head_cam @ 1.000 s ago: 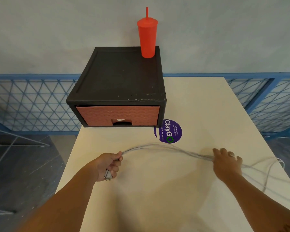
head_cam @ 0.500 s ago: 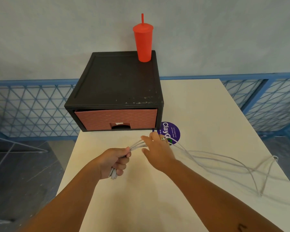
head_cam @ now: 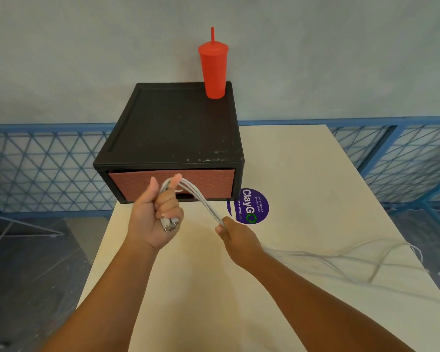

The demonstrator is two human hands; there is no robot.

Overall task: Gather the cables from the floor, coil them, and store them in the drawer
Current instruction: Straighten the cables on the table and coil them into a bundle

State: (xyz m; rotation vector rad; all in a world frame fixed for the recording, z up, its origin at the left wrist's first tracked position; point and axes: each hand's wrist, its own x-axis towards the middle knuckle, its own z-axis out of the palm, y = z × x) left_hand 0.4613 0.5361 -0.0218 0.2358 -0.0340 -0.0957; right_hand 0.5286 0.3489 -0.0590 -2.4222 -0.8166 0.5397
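Several thin white cables (head_cam: 203,201) run as one bundle between my hands. My left hand (head_cam: 155,217) is raised above the cream table (head_cam: 302,179), fist closed on the bundle, with metal plug ends sticking out below the fingers. My right hand (head_cam: 236,237) pinches the same bundle lower and to the right. Behind that hand the loose cable lengths (head_cam: 353,257) trail across the table to its right edge. The black drawer unit (head_cam: 178,128) stands at the table's back left, its reddish drawer front (head_cam: 211,181) closed.
A red tumbler with a straw (head_cam: 214,69) stands on the drawer unit's back right corner. A purple round sticker (head_cam: 249,205) lies on the table beside the unit. Blue mesh railing (head_cam: 43,168) runs behind the table, grey floor (head_cam: 31,275) on the left.
My left hand has lifted and turned upright with the cable ends. My right hand has slid down the bundle to the right, and the loose lengths have been drawn in across the table.
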